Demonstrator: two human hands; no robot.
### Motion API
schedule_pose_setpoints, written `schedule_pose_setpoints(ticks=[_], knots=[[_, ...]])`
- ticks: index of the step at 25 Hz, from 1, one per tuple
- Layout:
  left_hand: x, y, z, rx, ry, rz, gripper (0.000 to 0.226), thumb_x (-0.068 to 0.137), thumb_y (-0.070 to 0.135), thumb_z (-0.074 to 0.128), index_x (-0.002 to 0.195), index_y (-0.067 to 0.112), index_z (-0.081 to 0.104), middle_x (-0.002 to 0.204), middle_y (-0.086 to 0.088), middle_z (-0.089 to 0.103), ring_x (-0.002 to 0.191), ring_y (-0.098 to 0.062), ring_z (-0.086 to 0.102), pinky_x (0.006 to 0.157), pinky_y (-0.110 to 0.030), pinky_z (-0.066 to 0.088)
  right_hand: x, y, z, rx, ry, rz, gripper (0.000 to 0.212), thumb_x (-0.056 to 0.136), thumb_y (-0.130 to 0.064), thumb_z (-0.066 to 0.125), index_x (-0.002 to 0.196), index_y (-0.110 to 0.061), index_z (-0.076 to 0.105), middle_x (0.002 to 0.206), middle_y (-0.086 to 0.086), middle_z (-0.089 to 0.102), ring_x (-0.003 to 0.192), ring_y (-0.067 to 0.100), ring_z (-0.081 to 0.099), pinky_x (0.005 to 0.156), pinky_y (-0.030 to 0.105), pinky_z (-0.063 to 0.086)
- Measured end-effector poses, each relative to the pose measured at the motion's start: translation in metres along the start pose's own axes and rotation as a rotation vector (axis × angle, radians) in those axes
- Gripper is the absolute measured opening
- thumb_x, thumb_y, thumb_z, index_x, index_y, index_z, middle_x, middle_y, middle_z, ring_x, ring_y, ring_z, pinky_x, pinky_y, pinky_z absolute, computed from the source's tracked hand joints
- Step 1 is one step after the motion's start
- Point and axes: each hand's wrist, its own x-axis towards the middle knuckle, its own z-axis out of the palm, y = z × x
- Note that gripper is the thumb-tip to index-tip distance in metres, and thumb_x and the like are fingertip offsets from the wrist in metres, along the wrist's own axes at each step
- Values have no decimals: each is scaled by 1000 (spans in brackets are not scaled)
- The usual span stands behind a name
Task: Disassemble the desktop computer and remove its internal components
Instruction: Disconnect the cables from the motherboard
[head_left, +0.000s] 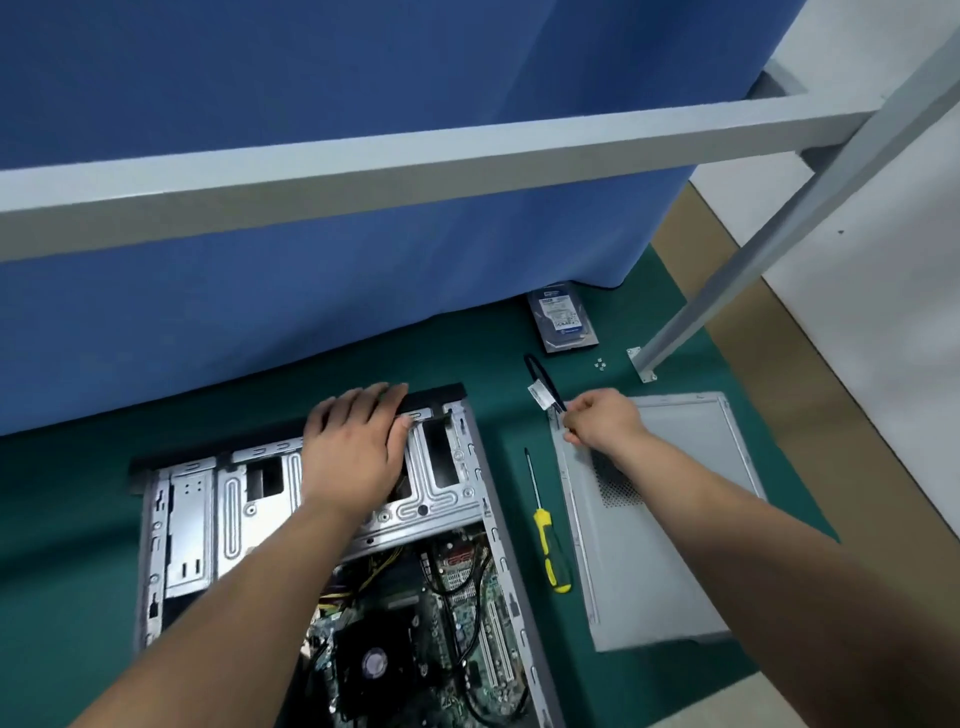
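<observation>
The opened desktop case (467, 467) lies flat on a green mat, its drive cage at the far end and the motherboard (457, 597) with a black CPU fan (374, 662) nearer me. My left hand (358, 447) rests flat on the drive cage, fingers reaching the black front bezel. To the right, my right hand (597, 421) pinches the end of a black cable (540, 376) carrying a white tag, held over the corner of the removed grey side panel (660, 519). A hard drive (563, 322) lies on the mat behind.
A yellow-handled screwdriver (545, 540) lies between case and side panel. Several small screws (600, 364) sit near a grey frame leg (644, 364). A blue curtain (311, 286) hangs behind the mat, and a grey crossbar (415, 171) runs across above.
</observation>
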Motion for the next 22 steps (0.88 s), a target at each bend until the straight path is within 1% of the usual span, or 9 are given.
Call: schedule_pose_setpoints(ticks=[1,3,5,7,10,13,18,20,22], knots=[[-1,0,4,12,28,8,47,103,49,34,141,32,58,137,5,64,125,-24,58,107,-44,34,14,-9,6,-88,12,-18,10,92,-19,71,92,-9,73,87,7,75,72,16,73,77,30,60],[1,-2,8,19,55,8,45,104,48,36,139,31,58,136,5,65,122,-25,58,104,-45,35,41,-29,18,-284,43,-49,21,92,-27,70,101,-8,74,102,14,74,93,27,71,74,25,51],[1,-5,12,30,77,11,44,104,47,37,138,31,59,134,5,65,119,-25,59,102,-46,37,67,-49,31,-397,97,-63,26,94,-26,66,110,-6,69,115,18,69,107,35,67,76,29,46],[0,-6,13,35,88,22,43,104,47,38,137,30,59,133,4,65,117,-25,59,101,-46,37,87,-63,43,-456,145,-112,25,96,-19,62,116,-5,64,119,20,65,110,39,65,80,35,50],[0,-8,16,48,93,26,43,104,46,38,138,30,58,134,5,64,117,-25,59,101,-47,37,111,-75,57,-559,205,-177,35,96,-9,59,130,-7,56,125,19,63,115,40,63,84,42,53],[0,-8,18,58,101,16,43,104,47,36,138,31,57,135,6,63,117,-24,58,101,-47,36,123,-77,66,-642,230,-207,34,99,-12,59,132,-6,56,137,16,55,119,39,62,88,43,53],[0,-6,14,38,107,12,41,104,46,38,137,31,59,133,6,65,115,-24,59,101,-47,36,102,-54,63,-538,164,-253,26,100,-20,55,121,-6,58,128,21,54,111,44,59,88,42,49],[0,-5,12,37,89,7,41,104,47,38,136,31,59,132,6,65,115,-25,60,101,-47,36,71,-43,61,-445,113,-284,27,97,-21,55,120,-10,63,125,18,59,108,41,62,90,39,50],[-1,-3,7,37,56,0,42,104,48,36,136,30,59,132,5,66,115,-25,61,101,-46,36,27,-27,61,-364,58,-389,25,97,-20,57,119,-13,67,117,14,66,103,36,65,91,37,52]])
